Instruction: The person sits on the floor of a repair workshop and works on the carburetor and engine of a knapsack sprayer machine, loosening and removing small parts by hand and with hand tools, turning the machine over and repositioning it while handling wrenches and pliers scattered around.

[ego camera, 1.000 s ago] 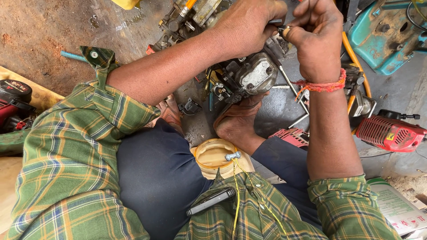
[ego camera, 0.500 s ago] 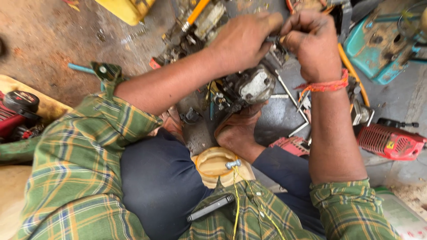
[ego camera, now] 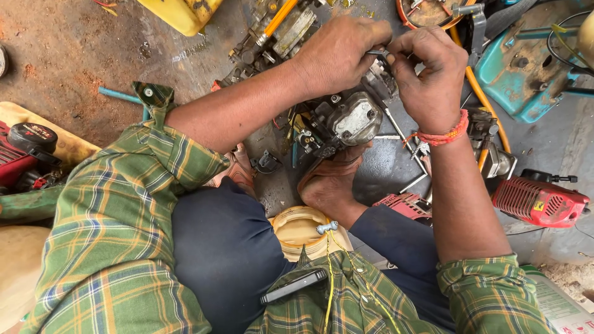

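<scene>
1. Above the small grey engine block [ego camera: 349,120], your left hand [ego camera: 337,52] and right hand [ego camera: 427,71] meet, touching each other.
2. Your left fingers [ego camera: 371,34] pinch a thin metal tool [ego camera: 377,53] together with your right fingers [ego camera: 405,46], pressed tight around it.
3. Just below the engine block, your bare foot [ego camera: 331,185] braces against it on the concrete floor [ego camera: 74,55].
4. Right of the engine block, well apart, lies a red engine cover [ego camera: 538,201]; a teal housing [ego camera: 526,74] sits above that.
5. Below the engine block, near your knee, stands a cream plastic tank [ego camera: 300,232].
</scene>
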